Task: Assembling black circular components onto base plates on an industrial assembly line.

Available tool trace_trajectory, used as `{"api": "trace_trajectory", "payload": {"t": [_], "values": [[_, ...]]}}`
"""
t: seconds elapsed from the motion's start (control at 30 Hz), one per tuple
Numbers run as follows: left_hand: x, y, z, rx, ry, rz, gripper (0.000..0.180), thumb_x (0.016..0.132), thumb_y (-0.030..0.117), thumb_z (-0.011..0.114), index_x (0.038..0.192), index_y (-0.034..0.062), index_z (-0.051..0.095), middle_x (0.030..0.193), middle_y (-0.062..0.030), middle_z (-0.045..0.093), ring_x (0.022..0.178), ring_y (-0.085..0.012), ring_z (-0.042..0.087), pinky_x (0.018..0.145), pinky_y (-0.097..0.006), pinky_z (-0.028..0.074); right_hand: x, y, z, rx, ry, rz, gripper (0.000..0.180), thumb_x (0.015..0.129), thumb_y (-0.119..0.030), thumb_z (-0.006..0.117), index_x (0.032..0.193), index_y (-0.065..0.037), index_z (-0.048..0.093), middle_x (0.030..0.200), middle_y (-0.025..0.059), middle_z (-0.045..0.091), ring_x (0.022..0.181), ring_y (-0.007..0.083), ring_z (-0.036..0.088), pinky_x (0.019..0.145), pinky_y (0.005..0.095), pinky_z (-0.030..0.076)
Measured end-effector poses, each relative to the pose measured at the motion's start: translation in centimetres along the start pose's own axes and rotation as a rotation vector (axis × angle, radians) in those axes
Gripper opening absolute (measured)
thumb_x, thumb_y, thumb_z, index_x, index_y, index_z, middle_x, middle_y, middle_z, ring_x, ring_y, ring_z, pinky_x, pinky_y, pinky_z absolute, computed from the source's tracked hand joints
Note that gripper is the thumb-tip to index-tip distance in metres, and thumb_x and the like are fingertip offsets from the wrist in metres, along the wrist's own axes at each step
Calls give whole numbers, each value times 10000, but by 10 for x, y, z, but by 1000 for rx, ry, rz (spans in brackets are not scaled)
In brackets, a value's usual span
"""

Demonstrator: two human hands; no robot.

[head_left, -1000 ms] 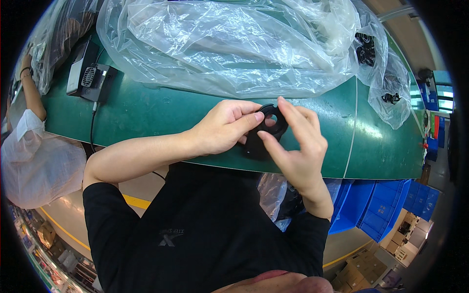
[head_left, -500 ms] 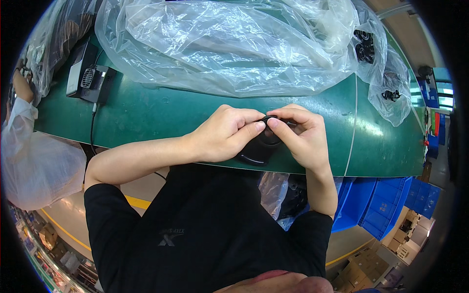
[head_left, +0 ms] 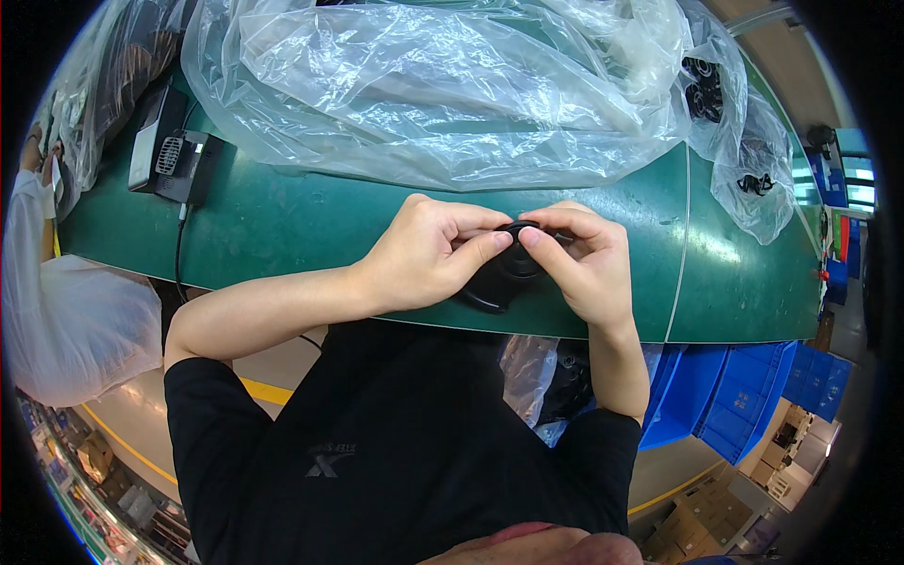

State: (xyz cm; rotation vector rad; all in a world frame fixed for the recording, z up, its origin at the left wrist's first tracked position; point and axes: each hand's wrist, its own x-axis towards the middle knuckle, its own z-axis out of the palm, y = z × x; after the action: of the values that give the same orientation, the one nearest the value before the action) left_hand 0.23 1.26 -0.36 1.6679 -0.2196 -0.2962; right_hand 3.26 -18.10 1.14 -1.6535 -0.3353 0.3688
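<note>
Between my two hands, near the front edge of the green table (head_left: 311, 221), is a glossy black plastic part (head_left: 492, 285) with a curved lower edge and a round raised area. My left hand (head_left: 428, 252) pinches its far end from the left, thumb and forefinger closed on the rim. From the right, my right hand (head_left: 589, 259) grips the same end, its thumb beside the left thumb and its other fingers curled. Fingers cover much of the part's upper end.
A large clear plastic bag (head_left: 443, 104) spreads across the far side. A black and grey device (head_left: 188, 165) with a cable stands at left. Smaller bags with black parts (head_left: 753, 184) lie at right. Blue bins (head_left: 744, 400) stand below the right edge. Another person's sleeve (head_left: 28, 245) shows far left.
My left hand and the black part have shifted very slightly, the part's lower edge tilting a little. Both hands keep their pinch. At far left the other person's arm has moved.
</note>
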Motion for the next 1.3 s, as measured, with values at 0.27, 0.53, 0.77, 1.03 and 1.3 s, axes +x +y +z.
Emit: {"api": "trace_trajectory", "payload": {"t": [0.27, 0.53, 0.77, 1.03, 1.3], "values": [[-1, -2, 3, -109, 63, 13, 189, 871, 93, 578, 937, -69, 651, 711, -21, 631, 642, -27, 492, 543, -200, 401, 0, 2, 7, -31, 45, -32, 115, 787, -27, 658, 870, 53, 659, 775, 58, 610, 706, 89, 582, 623, 186, 451], [4, 1, 0, -266, -73, -188, 236, 872, 113, 584, 1018, -72, 590, 820, -54, 647, 706, -43, 544, 603, -201, 447, 1, 1, 5, 120, 59, 84, 108, 807, -12, 635, 880, 66, 653, 804, 73, 609, 722, 98, 594, 615, 200, 467], [6, 0, -3, -518, -103, -218, 273, 838, 68, 618, 1064, -65, 539, 952, -114, 653, 839, -96, 603, 746, -227, 490, -5, -3, 0, -183, 181, -224, 356, 717, 10, 710, 1058, 46, 618, 946, 122, 618, 731, 114, 594, 609, 209, 501], [9, 2, -5, -559, -59, -258, 305, 797, 24, 647, 1074, -68, 556, 936, -103, 652, 826, -91, 603, 744, -221, 495, -10, 0, 8, -506, 176, -386, 473, 666, 34, 725, 1121, 22, 595, 1007, 155, 621, 800, 171, 629, 616, 246, 531], [6, -3, -5, -451, -41, -128, 307, 803, -4, 638, 1099, -50, 574, 983, -87, 634, 871, -93, 598, 764, -214, 491, -12, 8, 19, -400, 310, -468, 360, 664, 69, 722, 997, 29, 592, 1081, 165, 572, 811, 196, 629, 638, 251, 543]]}}
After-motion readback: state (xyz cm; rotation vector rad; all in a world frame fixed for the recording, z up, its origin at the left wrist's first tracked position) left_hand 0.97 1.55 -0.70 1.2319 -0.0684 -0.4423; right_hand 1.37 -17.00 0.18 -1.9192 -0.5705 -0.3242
